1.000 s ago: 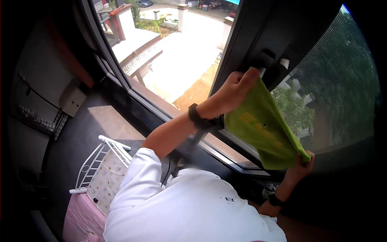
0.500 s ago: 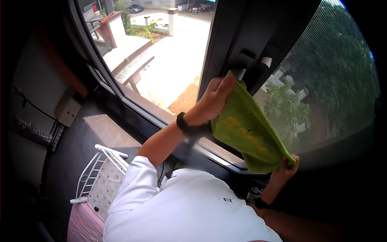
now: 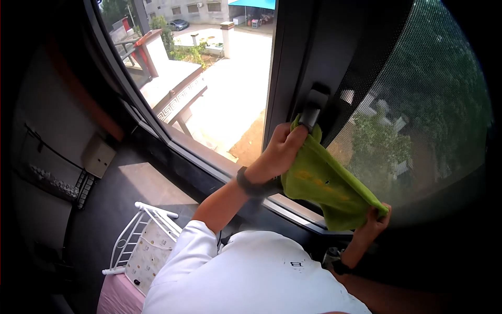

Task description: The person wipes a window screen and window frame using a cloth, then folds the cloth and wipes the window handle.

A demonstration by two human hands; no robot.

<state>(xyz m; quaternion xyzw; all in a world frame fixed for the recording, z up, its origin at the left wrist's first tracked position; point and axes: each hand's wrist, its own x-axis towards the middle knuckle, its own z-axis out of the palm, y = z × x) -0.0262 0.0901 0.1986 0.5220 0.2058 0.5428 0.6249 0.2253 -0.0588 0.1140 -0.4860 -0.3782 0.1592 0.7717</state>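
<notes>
Slantwise, left hand and right hand hold cloth (green, creased).

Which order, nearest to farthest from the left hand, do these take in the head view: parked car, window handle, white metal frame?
1. Window handle: right by the left hand, just above it.
2. White metal frame: lower left, inside the room.
3. Parked car: upper left, outside.

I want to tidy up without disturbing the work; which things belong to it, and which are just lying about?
In use:
- green cloth, in both hands
- window handle, at the cloth's upper end

Apparently just about:
- white metal frame
- patterned pad
- pink fabric
</notes>
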